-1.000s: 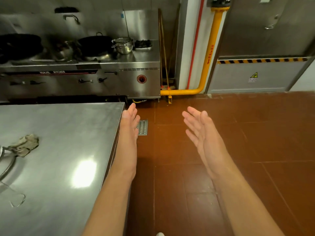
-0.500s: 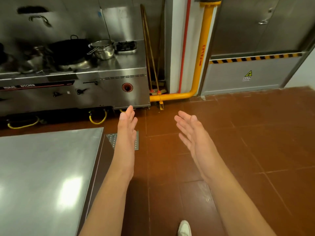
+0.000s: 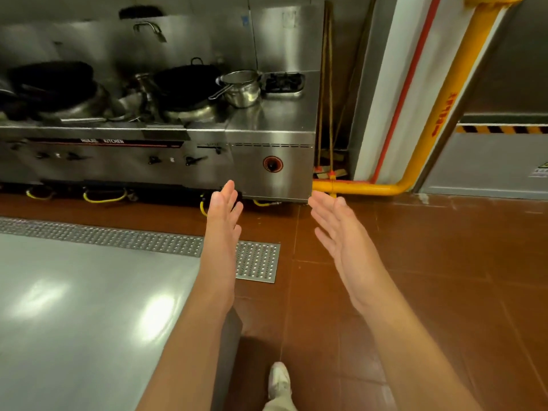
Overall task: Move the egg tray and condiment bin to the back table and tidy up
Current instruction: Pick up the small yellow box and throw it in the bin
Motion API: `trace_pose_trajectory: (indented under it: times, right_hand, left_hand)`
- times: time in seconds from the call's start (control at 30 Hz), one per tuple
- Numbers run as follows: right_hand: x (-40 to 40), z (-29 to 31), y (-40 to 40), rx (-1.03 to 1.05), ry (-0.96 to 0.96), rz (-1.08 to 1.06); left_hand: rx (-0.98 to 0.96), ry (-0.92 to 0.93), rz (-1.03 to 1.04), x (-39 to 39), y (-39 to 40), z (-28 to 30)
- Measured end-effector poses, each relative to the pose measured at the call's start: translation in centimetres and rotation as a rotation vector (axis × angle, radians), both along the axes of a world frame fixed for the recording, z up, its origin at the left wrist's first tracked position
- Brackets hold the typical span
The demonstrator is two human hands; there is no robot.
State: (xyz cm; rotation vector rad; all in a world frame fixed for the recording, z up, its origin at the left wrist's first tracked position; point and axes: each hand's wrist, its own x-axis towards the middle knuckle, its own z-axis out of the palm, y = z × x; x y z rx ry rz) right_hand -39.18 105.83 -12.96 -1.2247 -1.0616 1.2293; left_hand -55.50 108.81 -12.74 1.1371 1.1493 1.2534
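- Two bare hands reach forward at mid-frame in the head view, palms turned toward each other, neither touching anything.
- Left hand (image 3: 223, 223) is seen edge-on, fingers straight and together, holding nothing; its forearm crosses the right edge of a steel table (image 3: 89, 307).
- Right hand (image 3: 341, 241) is spread, fingers straight and slightly fanned, palm facing left, likewise holding nothing; it hangs over the red-brown tiled floor (image 3: 430, 277).
- Neither the egg tray nor the condiment bin shows in this view; the visible stretch of the steel table carries only two glints of overhead light.
- Between the table's far edge and the stove runs a perforated metal drain grate (image 3: 255, 259), set flush in the floor.
- Along the back wall stands a stainless wok range (image 3: 272, 134), with control levers and a round red-rimmed port on its front panel.
- On the range sit two dark woks (image 3: 184, 81) and, to their right, a small steel saucepan (image 3: 241, 87) with its handle pointing left; a shallow steel pan (image 3: 283, 83) lies just beside it.
- Yellow hoses (image 3: 103, 197) loop under the range, near the floor.
- Long wooden handles (image 3: 326, 99) lean in the corner to the right of the range.
- Beyond them a yellow pipe (image 3: 439, 120) climbs the wall beside a thin red one, bending along the floor at its foot.
- At the bottom edge, one pale shoe (image 3: 279, 381) rests on the tiles beside the table.
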Motion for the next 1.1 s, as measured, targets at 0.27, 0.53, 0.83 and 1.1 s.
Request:
trace_pose_trajectory:
  times: [0.27, 0.53, 0.83, 1.1]
  right_hand:
    - [-0.1, 1.0, 12.8, 0.044, -0.033, -0.042]
    - [0.7, 0.5, 24.7, 0.023, -0.032, -0.036]
    - [-0.8, 0.5, 40.1, 0.017, 0.017, 0.225]
    - [-8.6, -0.7, 49.5, -0.022, 0.074, 0.570]
  left_hand:
    - [0.002, -0.075, -0.084, 0.6, 14.2, -0.5]
    - [-0.002, -0.048, -0.071, 1.5, 26.1, -1.0]
    - [-0.006, 0.008, 0.221, -0.6, 37.1, -0.6]
    - [-0.037, 0.041, 0.517, -7.4, 40.5, -1.4]
